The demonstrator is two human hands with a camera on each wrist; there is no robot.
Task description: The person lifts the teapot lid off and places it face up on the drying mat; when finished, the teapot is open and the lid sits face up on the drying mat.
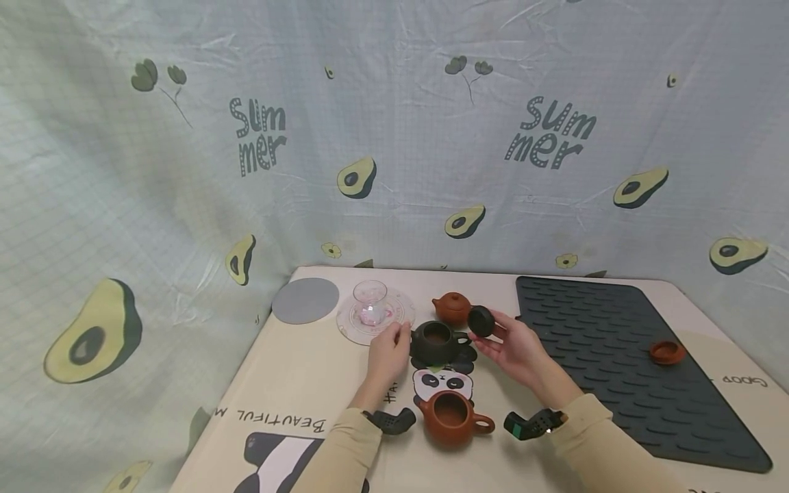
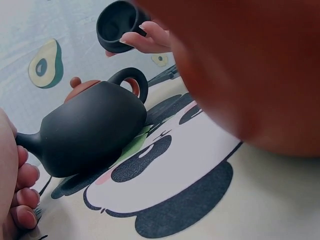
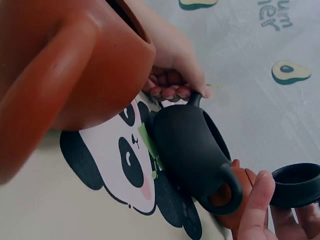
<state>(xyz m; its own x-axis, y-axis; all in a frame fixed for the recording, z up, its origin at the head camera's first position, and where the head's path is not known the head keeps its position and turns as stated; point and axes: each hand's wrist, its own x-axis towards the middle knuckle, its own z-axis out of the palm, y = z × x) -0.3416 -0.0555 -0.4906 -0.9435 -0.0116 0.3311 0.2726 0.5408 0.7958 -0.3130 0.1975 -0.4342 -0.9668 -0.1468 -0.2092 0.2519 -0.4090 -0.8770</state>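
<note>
1. The backdrop cloth [image 1: 394, 137] carries "Summer" twice among avocado prints; the worktop [image 1: 296, 383] cover reads "BEAUTIFUL" beside a panda picture, and partly cut-off letters show near its right edge.
2. The right hand [image 1: 514, 349] pinches the black lid [image 1: 481, 320] in its fingertips, lifted just above and to the right of the black teapot [image 1: 436, 341].
3. That open black teapot stands on the panda print, between a lidded brown teapot [image 1: 452, 307] behind it and an open brown teapot [image 1: 452, 414] in front.
4. The left hand [image 1: 388, 352] rests at the black teapot's spout side, fingers curled; whether this grip truly clamps the spout, I cannot tell.
5. Only the head view shows the glass cup [image 1: 370, 301] on a clear coaster [image 1: 401, 308], the grey disc [image 1: 305, 300], the dark ribbed mat [image 1: 616, 356] and a brown lid [image 1: 667, 352] lying on it.
6. The left wrist view shows the lid's hollow underside [image 2: 116, 26].
7. The right wrist view shows left fingers [image 3: 172, 90] bunched at the spout.
</note>
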